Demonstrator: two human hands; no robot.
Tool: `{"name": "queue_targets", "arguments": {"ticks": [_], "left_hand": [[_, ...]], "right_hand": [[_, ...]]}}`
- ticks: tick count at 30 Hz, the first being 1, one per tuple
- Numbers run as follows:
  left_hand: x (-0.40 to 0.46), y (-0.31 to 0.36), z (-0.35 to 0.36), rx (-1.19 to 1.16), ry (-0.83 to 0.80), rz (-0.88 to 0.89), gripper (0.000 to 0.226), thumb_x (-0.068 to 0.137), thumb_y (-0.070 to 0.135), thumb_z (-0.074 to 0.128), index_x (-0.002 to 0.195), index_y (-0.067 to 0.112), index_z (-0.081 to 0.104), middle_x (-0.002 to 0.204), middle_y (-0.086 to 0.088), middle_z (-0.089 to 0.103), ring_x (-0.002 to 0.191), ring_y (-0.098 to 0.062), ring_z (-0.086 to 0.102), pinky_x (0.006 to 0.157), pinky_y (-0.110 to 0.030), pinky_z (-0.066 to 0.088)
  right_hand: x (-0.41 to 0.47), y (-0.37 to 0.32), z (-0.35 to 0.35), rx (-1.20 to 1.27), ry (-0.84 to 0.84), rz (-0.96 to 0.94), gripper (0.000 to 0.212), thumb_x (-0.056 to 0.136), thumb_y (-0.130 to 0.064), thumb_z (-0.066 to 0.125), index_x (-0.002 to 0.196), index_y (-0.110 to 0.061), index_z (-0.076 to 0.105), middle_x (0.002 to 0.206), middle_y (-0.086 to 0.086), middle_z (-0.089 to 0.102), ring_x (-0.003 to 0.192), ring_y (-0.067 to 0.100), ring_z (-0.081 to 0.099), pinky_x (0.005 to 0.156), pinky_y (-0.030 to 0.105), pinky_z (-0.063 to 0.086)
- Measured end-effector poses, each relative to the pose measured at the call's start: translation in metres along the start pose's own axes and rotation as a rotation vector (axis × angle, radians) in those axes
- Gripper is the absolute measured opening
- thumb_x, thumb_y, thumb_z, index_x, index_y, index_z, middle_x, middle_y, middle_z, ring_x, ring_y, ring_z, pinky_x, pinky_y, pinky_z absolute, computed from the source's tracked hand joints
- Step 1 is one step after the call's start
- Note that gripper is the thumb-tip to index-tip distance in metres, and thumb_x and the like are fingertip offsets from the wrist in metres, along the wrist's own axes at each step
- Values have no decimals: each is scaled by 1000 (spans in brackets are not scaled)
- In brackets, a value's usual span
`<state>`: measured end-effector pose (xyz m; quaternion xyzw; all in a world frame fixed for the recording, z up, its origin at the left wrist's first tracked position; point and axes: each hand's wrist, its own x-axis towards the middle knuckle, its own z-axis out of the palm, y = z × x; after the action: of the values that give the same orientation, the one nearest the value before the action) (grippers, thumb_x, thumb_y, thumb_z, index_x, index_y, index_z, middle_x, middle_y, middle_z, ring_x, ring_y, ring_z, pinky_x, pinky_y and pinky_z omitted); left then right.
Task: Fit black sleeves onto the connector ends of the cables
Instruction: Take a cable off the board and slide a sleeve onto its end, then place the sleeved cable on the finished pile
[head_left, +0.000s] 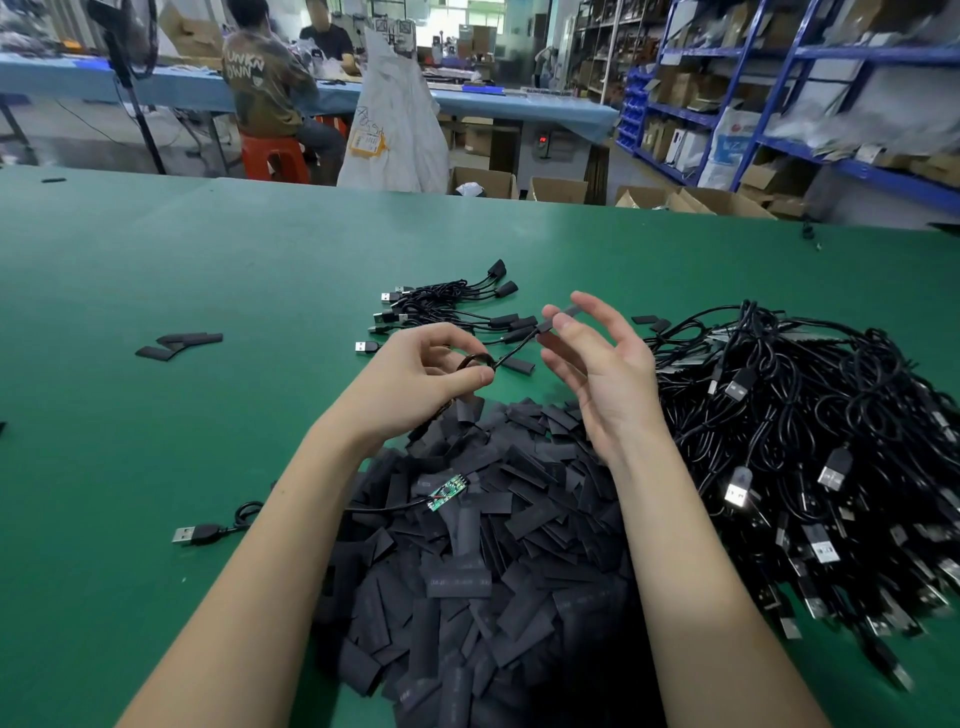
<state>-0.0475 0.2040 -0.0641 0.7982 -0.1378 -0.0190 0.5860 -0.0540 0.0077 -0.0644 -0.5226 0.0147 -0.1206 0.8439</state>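
Above the pile of black sleeves (483, 561) at frame centre, the left hand (415, 379) pinches a looped cable (498, 358), while the right hand (597, 364), fingers mostly spread, pinches its sleeved end (558, 318).

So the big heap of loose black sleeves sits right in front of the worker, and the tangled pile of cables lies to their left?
Not quite. The head view shows the tangled pile of cables to the worker's right, not their left. The heap of loose black sleeves does sit right in front.
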Motion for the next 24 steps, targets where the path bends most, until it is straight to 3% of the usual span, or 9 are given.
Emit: {"name": "queue_targets", "arguments": {"ticks": [4,6,8,11,13,17,24], "left_hand": [[-1,3,-4,86,5,49,13,88,11,77,96,20,72,78,6,71,71,-14,62,64,-22,48],[-1,5,-5,178,28,107,12,90,10,75,96,20,73,87,2,76,76,-22,67,70,-25,53],[2,6,-6,229,66,150,11,91,9,73,97,18,74,90,0,77,83,-20,72,77,-27,58],[10,3,-8,294,131,189,14,90,6,72,97,17,76,90,3,76,81,-8,71,69,-9,49],[22,2,-11,378,160,202,15,89,7,73,96,20,76,88,7,75,81,-5,69,72,-5,46],[65,1,-15,576,151,170,17,90,14,70,97,29,75,91,9,72,84,-15,66,82,-28,55],[112,-15,-10,899,80,94,25,91,15,64,110,30,73,116,3,72,111,-22,63,96,-42,52]], "right_hand": [[1,-1,-6,20,-43,45,21,95,1,64,112,-12,65,103,8,78,89,16,74,72,23,58],[2,-1,-9,22,-50,71,20,95,-1,64,112,-11,65,101,9,78,90,20,75,72,24,58],[4,-2,-12,29,-35,108,19,95,-5,66,114,-10,65,97,7,78,93,25,76,73,26,60],[6,0,-18,-7,-12,170,25,97,-12,67,121,-11,61,101,6,79,95,27,76,77,30,62],[7,1,-22,-77,-15,188,27,97,-17,67,123,-14,60,104,5,79,95,25,76,78,30,62],[9,5,-26,-197,-12,194,22,97,-21,68,118,-16,65,104,1,79,93,22,76,75,28,61],[10,7,-29,-241,-21,225,18,97,-21,66,115,-17,68,101,0,79,87,18,76,69,25,60]]}}
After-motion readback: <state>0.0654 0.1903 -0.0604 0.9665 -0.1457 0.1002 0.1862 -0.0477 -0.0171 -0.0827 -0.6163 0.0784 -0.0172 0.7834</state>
